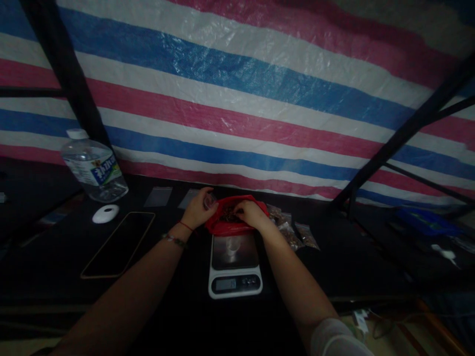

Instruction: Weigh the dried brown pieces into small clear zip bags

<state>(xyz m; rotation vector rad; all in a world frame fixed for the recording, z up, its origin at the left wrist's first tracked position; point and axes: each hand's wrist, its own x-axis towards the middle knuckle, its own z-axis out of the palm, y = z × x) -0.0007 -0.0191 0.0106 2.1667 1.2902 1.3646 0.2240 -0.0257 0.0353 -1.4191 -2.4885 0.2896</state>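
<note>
A red plastic bag (232, 228) stands with its mouth spread behind the kitchen scale (235, 269). Small dark brown pieces (227, 215) lie inside the bag. My left hand (196, 210) is closed around a small clear cup (210, 200) at the bag's left rim. Reaching into the bag from the right, my right hand (252, 213) has its fingers curled over the pieces; what they pinch is too dim to make out. A clear round object (233, 243) shows on the scale's dark plate, and the display is lit.
Several small filled zip bags (306, 235) lie to the right. Flat clear zip bags (158, 196) rest to the left, near a phone (118, 244), a white mouse (106, 213) and a large water bottle (94, 168). Black frame bars and a striped sheet (237, 118) bound the desk.
</note>
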